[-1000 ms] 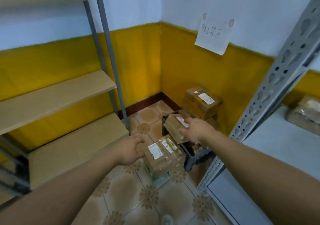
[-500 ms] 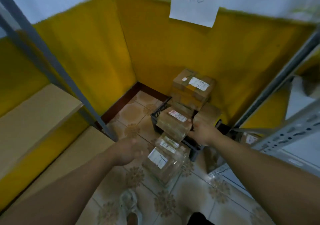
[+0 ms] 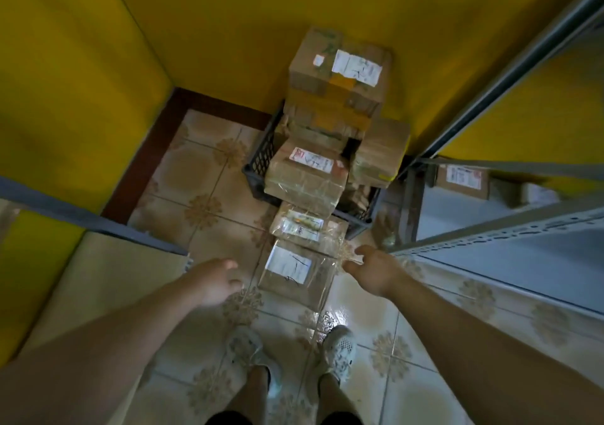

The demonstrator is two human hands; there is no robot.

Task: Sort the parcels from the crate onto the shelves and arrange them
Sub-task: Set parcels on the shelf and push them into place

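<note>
Both the left hand and the right hand hang empty and loosely open either side of the taped parcel on the floor just before the crate, so grip its opposite edges squarely, as the wrap looks slippery.

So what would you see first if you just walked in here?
The tall pile of brown parcels heaped in the black crate against the yellow wall. Then the wrapped parcel with a white label on the floor tiles, between the left hand and the right hand, both empty.
</note>
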